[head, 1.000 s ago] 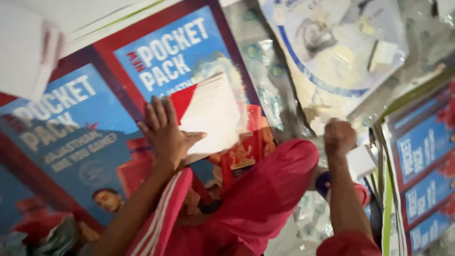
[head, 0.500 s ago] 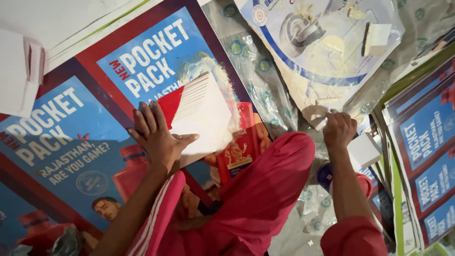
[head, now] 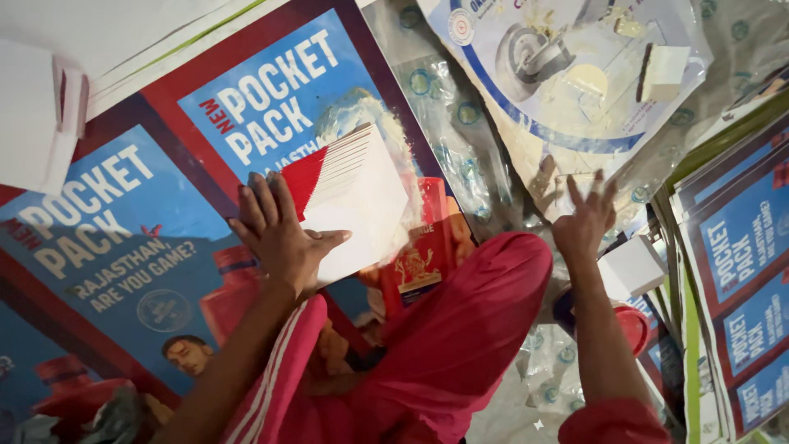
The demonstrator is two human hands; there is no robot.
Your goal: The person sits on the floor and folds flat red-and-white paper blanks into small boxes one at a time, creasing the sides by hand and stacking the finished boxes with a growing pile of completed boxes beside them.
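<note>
left hand: the left hand (head: 283, 234) sits in the middle-left of the frame, palm down, fingers spread flat, pressing on the near-left corner of a stack of cards. Open, not gripping anything.
card stack: the stack of cards (head: 353, 201) is white with a red corner and fanned a bit, so the edges show as thin lines. It lies on top of the big posters, right about center frame.
right hand: the right hand (head: 585, 220) is center-right, fingers splayed open, reaching onto the clear plastic sheet (head: 460, 140). It doesn't seem to be clutching anything.
posters: big blue and red posters (head: 123, 247) cover the whole left half, lying flat under the cards.
right edge: another pile of posters (head: 740, 271) stacked along the right side.
top right: round white and blue printed sheet (head: 567, 74) with small pale blocks on it.
near the right wrist: a small white box (head: 631, 265), and a red lid (head: 631, 325) just below it.
bottom: red trouser knee (head: 460, 329) fills the lower middle.
</note>
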